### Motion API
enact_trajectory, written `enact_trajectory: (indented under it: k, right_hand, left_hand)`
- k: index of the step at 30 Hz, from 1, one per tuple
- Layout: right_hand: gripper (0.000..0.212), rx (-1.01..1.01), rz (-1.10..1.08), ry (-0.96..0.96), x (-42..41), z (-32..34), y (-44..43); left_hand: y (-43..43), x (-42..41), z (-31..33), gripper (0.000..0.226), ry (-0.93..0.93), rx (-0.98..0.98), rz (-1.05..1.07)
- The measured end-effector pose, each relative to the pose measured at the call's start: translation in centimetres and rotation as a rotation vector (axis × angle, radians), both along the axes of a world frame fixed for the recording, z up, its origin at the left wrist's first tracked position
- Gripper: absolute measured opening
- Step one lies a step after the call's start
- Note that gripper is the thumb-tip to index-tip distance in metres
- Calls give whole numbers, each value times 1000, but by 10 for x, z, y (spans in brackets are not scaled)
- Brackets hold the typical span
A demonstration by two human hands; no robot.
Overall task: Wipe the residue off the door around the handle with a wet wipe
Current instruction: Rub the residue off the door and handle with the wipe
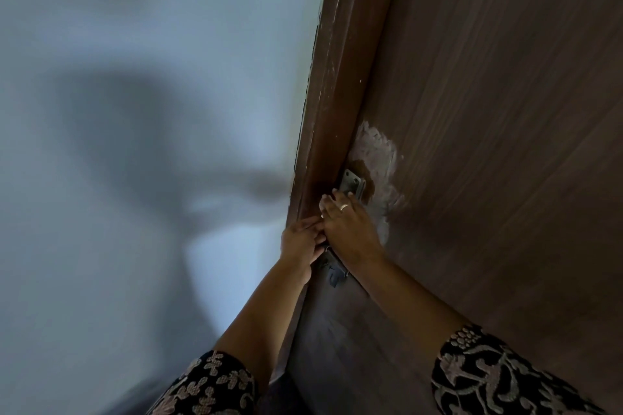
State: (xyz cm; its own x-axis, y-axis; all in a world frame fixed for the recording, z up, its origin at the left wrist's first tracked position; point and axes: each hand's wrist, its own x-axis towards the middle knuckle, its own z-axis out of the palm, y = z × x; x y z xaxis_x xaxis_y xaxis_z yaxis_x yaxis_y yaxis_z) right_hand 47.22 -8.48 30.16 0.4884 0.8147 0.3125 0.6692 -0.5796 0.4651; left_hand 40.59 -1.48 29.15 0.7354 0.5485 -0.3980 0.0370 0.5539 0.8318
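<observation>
Working right at the handle (352, 186) now: both hands meet against the brown door (505, 145), close to its edge by the frame (333, 111). Right hand (349, 229), ring on one finger, lies fingers-forward over the lower part of the metal handle plate; a pale bit at its fingertips (326, 201) may be the wet wipe, but can't tell for sure w/ the blur, so whether it's pinching anything is unclear. Left hand (301, 241) is curled in beside it, fingers touching the right hand's; can't tell if it grips anything either. White residue (379, 152) is still plain on the door, a big smear above and to the right of the handle and running down past the right hand. Judging by that, wiping is at an early stage at best, most of the patch untouched. Next move prob needs the wipe flat under the fingers, pressed on the smear above the plate, then rubbed outward, w/ care round the screws and plate edges.
</observation>
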Motion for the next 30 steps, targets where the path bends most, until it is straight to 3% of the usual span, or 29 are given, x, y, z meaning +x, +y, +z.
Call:
enact_trajectory:
  k: [4, 8, 12, 16, 22, 30]
  right_hand:
    - [21, -22, 22, 65, -18, 3, -27]
    - [15, 220, -11, 269, -7, 25, -29]
    - [18, 109, -47, 134, 19, 47, -7]
    - [6, -85, -119, 132, 13, 52, 13]
    - [33, 54, -98, 175, 8, 49, 16]
    - [39, 5, -119, 204, 13, 51, 20]
  left_hand:
    - [7, -5, -6, 24, 34, 3, 5]
    - [4, -9, -9, 24, 47, -37, -15]
    - [0, -8, -7, 24, 66, -27, -51]
    - [-2, -4, -7, 24, 72, -13, -64]
    - [-3, 0, -6, 21, 70, -35, -71]
    - [-4, 0, -3, 18, 58, -57, -89]
